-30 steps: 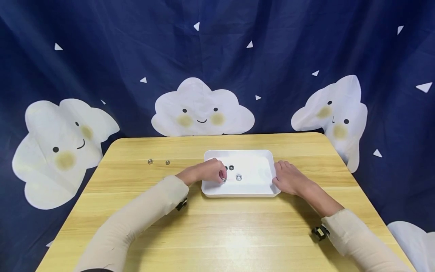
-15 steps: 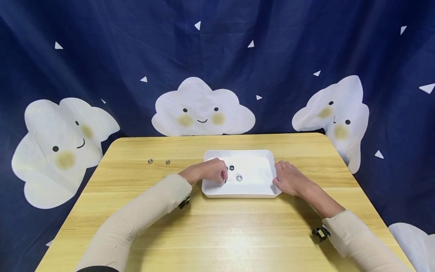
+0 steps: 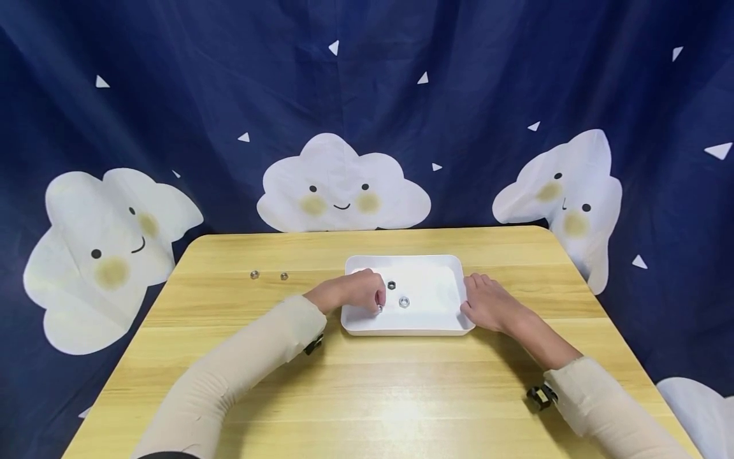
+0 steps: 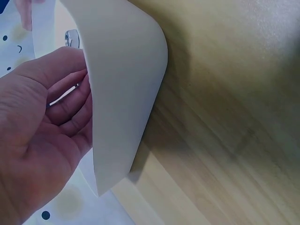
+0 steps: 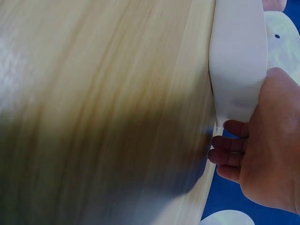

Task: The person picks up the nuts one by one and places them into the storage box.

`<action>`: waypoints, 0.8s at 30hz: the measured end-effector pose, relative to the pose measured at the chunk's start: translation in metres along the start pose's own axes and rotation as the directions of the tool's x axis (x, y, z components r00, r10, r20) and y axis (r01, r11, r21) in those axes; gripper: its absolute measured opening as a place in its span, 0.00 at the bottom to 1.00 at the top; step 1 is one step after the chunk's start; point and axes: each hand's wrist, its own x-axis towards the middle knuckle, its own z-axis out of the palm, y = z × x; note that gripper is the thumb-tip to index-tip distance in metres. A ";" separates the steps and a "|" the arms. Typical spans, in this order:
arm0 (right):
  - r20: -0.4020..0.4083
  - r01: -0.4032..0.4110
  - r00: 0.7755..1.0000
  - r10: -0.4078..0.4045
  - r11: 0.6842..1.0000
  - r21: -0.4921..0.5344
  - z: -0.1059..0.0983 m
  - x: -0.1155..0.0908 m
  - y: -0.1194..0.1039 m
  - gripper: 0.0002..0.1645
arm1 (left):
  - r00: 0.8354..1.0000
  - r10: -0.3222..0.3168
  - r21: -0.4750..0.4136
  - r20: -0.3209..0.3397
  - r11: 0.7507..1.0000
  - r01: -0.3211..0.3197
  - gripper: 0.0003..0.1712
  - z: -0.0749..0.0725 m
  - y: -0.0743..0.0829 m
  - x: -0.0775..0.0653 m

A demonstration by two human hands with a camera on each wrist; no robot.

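My left hand [image 3: 366, 291] reaches over the left side of a white rectangular tray [image 3: 441, 322], its thumb and fingers pinching a small silver hex nut [image 3: 380, 308] low over the tray floor. The tray's wall [image 4: 124, 84] hides those fingertips in the left wrist view. Further right in the tray lie a larger silver nut [image 3: 404, 302] and a dark nut [image 3: 392, 285]. My right hand [image 3: 490, 303] grips the tray's right edge, thumb at the rim; its fingers [image 5: 229, 157] lie along the outer wall in the right wrist view.
Two silver nuts, one [image 3: 255, 275] farther left and one [image 3: 283, 276] nearer the tray, lie on the wooden table [image 3: 367, 395] left of the tray. A dark blue curtain [image 3: 367, 76] with cloud prints hangs behind the table's far edge.
My left hand has shifted slightly right, and a dark nut that showed beside its knuckles is now hidden behind it. My right hand has stayed on the tray's edge.
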 end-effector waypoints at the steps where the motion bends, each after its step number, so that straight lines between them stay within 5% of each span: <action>1: 0.001 -0.002 1.000 0.002 1.000 0.002 0.000 0.000 0.000 0.34 | 1.000 0.000 -0.001 -0.003 1.000 0.000 0.06 0.000 -0.001 0.000; 24: -0.012 0.008 1.000 -0.008 1.000 -0.004 -0.002 -0.001 -0.003 0.32 | 0.997 0.011 -0.011 -0.073 1.000 -0.012 0.15 -0.006 -0.009 -0.010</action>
